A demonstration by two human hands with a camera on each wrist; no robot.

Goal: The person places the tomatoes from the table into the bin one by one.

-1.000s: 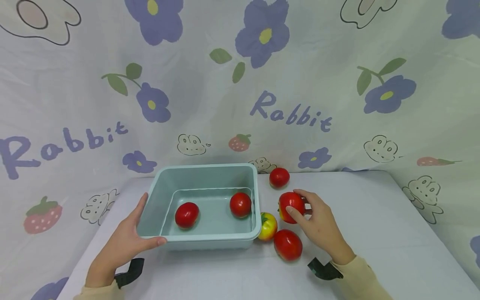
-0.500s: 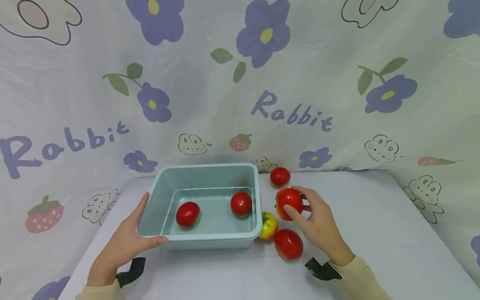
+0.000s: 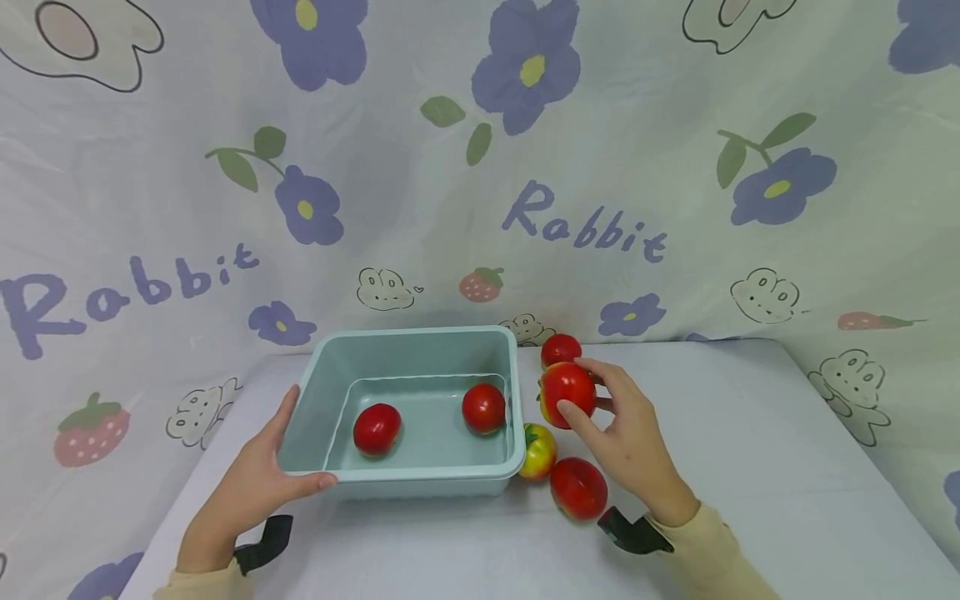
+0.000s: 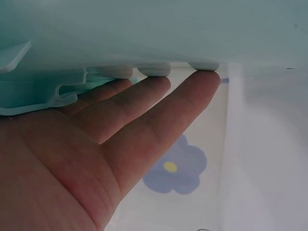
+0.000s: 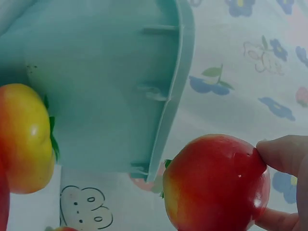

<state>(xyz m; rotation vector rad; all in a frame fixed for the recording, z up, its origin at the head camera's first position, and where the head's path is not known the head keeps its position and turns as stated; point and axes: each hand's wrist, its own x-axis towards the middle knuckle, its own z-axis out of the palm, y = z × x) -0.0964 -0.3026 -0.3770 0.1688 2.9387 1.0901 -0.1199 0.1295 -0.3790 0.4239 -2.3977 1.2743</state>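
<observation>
My right hand pinches a red tomato between thumb and fingers, above the table just right of a pale blue-green plastic box. In the right wrist view, this tomato shows a yellowish side and green leaf tips, apart from the box wall. At the box's left front corner is my left hand, its thumb along the front rim. The left wrist view shows its straight fingers touching the box's side. Inside the box lie two red tomatoes, one left and one right.
Beside the box's right front corner sits a yellow-and-red tomato, with a larger red tomato close in front. Another red tomato lies at the back, partly behind the held one. A printed curtain hangs behind the white table.
My right hand has raised the tomato and shifted it left, nearer the box, now overlapping the rear tomato in view. The left hand and the box have stayed in place.
</observation>
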